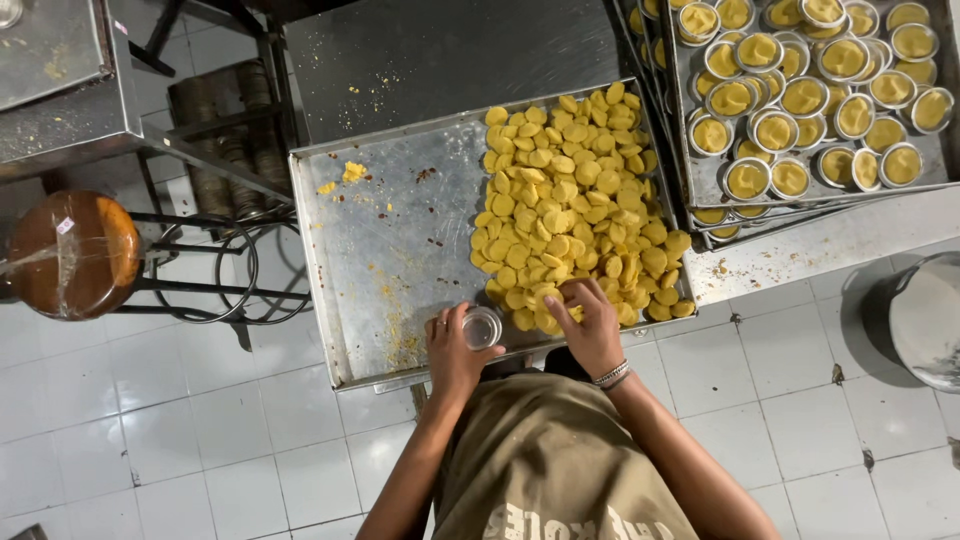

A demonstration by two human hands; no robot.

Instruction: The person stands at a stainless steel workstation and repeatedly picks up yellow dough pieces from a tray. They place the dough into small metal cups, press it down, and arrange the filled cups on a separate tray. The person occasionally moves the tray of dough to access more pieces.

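Your left hand (455,350) is gripping a small round metal cup (482,327), shiny and empty, at the near edge of the big flat steel tray (380,250). Your right hand (590,320) is curling its fingers closed around one piece at the near edge of the dough heap (575,200), just beside the cup. The dough is lying in soft yellow discs, flattened and overlapping, filling the tray's right half; its left half is showing bare scratched metal with crumbs and a few yellow scraps near the far left corner. A bracelet (612,376) is circling your right wrist. Beyond the tray's right edge, stacked trays (700,185) are holding rows of round cups already packed with smooth yellow dough. A round brown stool (72,255) is standing on the white tiled floor to the left.
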